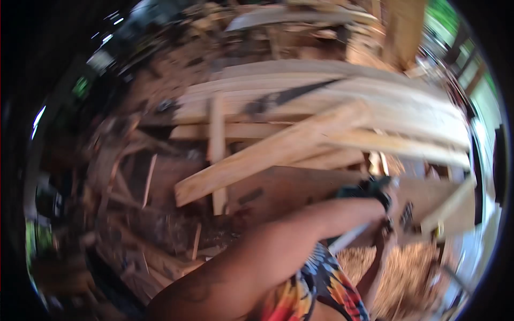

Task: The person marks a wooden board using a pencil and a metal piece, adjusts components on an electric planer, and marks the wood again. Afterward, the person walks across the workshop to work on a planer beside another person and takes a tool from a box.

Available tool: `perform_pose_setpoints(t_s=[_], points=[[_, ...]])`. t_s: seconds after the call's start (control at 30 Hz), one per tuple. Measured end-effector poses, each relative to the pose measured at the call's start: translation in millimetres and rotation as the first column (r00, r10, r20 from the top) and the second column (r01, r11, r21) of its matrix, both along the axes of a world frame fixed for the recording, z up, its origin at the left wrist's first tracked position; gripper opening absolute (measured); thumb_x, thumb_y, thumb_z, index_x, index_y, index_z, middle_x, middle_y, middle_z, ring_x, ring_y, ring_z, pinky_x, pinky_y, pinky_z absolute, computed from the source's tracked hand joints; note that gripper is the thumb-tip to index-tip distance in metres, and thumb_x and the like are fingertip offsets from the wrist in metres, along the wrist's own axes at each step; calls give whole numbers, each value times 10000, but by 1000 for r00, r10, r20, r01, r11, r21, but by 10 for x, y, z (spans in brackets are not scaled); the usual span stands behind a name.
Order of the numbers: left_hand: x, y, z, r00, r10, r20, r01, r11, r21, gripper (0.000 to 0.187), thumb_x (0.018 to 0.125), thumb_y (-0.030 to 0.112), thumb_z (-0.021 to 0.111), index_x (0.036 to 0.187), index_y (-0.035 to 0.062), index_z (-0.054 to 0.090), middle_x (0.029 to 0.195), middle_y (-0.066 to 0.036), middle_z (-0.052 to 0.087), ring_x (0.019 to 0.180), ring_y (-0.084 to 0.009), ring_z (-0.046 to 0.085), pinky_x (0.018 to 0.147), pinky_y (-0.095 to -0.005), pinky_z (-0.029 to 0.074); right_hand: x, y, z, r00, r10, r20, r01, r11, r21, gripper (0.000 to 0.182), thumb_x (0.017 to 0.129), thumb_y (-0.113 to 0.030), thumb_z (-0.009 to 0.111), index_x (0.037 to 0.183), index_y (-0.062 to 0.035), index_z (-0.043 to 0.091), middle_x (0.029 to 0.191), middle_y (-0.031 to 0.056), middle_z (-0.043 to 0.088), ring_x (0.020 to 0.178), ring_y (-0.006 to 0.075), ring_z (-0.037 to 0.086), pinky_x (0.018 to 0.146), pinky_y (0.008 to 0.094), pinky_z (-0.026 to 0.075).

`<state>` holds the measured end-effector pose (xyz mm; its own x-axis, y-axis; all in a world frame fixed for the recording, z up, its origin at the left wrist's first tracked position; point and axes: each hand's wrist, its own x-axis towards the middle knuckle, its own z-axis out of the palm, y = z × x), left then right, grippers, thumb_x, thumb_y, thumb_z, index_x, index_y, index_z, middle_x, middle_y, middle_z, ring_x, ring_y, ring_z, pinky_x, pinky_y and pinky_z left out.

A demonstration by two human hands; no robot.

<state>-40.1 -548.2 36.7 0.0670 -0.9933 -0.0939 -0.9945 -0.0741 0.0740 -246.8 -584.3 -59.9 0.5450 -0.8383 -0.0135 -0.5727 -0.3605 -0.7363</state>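
My left arm reaches across the view to the right, and my left hand (392, 197), smeared by motion, is over the workbench beside a dark green tool-like object (356, 190). A dark band circles that wrist. Just below it, my right hand (386, 229) comes up close to the left one, its fingers blurred too. Both hands are above a brown bench board (439, 195). A small dark metal item (407, 213) lies just right of the hands. What either hand grips, I cannot tell.
A pale plank (273, 150) lies slanted over a narrow upright strip (217, 144). Behind are long stacked boards (396, 107). Wood shavings (412, 273) cover the floor at lower right. A thick wooden post (404, 32) stands at the back. Scrap wood (155, 262) clutters the left.
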Motion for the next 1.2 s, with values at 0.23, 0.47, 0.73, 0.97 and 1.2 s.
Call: perform_pose_setpoints(t_s=[0.23, 0.47, 0.73, 0.97, 1.2], points=[[-1, -79, 147, 1000, -2, -12, 1, 998, -60, 372, 880, 335, 577, 1120, 127, 771, 1178, -128, 724, 1188, -334, 621, 1045, -567, 407, 212, 137, 229, 987, 139, 76, -94, 900, -426, 280, 934, -247, 663, 1070, -2, 655, 913, 148, 681, 824, 316, 647, 749, 416, 503], [-86, 134, 165, 998, 47, -29, -49, 995, -86, 359, 879, 323, 583, 1114, 129, 773, 1185, -134, 717, 1209, -345, 596, 1049, -607, 381, 674, 314, 231, 968, 221, 121, -199, 964, -175, 272, 928, -241, 670, 1056, -2, 657, 901, 133, 680, 816, 290, 639, 742, 401, 498], [-10, 48, 196, 1000, 24, -11, -25, 997, -76, 345, 878, 310, 589, 1108, 131, 774, 1193, -141, 708, 1233, -358, 568, 1053, -653, 350, 823, 422, 276, 963, 218, 158, -204, 974, -99, 262, 921, -235, 678, 1040, -3, 660, 888, 116, 679, 806, 261, 630, 734, 385, 493], [-88, 112, 250, 999, 49, 23, -47, 996, -79, 332, 877, 298, 595, 1102, 133, 776, 1200, -147, 701, 1254, -369, 543, 1057, -693, 323, 764, 463, 221, 968, 179, 173, -169, 983, -71, 253, 915, -230, 685, 1027, -4, 663, 876, 101, 678, 798, 235, 622, 726, 370, 488], [-233, 296, 219, 995, 83, 60, -78, 994, -72, 320, 877, 287, 601, 1097, 135, 777, 1207, -153, 694, 1275, -381, 518, 1061, -733, 297, 737, 463, 203, 970, 142, 196, -135, 990, -47, 245, 909, -225, 693, 1013, -4, 665, 865, 86, 677, 790, 209, 614, 719, 356, 483]])
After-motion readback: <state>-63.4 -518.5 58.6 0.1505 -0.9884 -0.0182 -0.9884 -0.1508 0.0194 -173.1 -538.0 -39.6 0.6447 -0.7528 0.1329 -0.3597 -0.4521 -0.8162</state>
